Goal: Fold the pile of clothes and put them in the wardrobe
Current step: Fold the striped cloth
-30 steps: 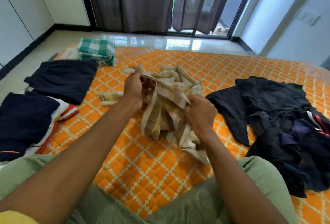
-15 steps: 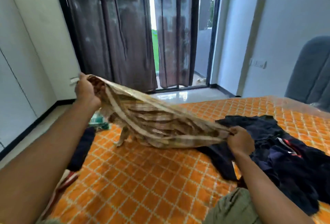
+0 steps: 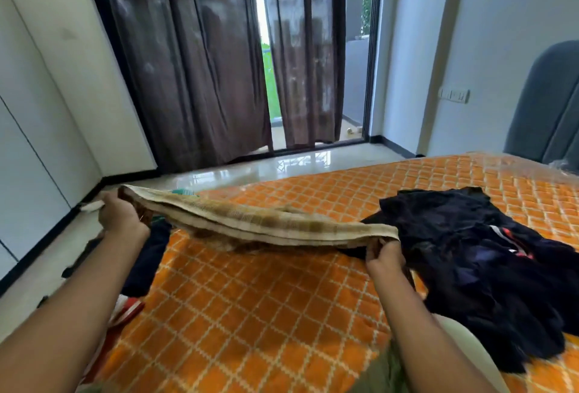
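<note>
The checked beige cloth (image 3: pixel 260 225) hangs stretched in the air above the orange quilted bed (image 3: pixel 266 314), drawn out into a long, bunched band that sags a little in the middle. The left hand (image 3: pixel 120 220) grips one end out past the bed's left edge, its fingers curled round the fabric, and the cloth leads off from its thumb side. The right hand (image 3: pixel 383 256) pinches the other end, its fingers (image 3: pixel 374 250) clamped on the bunched edge, just beside the pile of dark clothes (image 3: pixel 485 267) heaped toward the bed's right edge. Dark folded garments (image 3: pixel 150 254) lie along the bed's left edge, below the left hand's end of the cloth.
</note>
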